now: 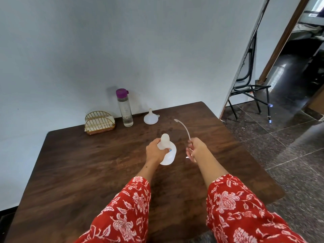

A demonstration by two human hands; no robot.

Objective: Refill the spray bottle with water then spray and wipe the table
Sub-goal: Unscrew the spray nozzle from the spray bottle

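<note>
A white translucent spray bottle (168,155) stands on the dark wooden table (87,163), its neck uncapped. My left hand (155,151) grips it around the shoulder. To its right my right hand (196,149) holds the removed spray head, mostly hidden in my fingers, with its thin clear dip tube (184,128) curving up and away. A clear water bottle (124,107) with a purple cap stands near the wall. A white funnel (151,117) sits upside down to the right of it.
A gold wire napkin holder (100,123) with white napkins stands at the table's back left. A white wall runs behind the table. A black metal chair frame (250,95) stands on the tiled floor to the right, past the table's edge.
</note>
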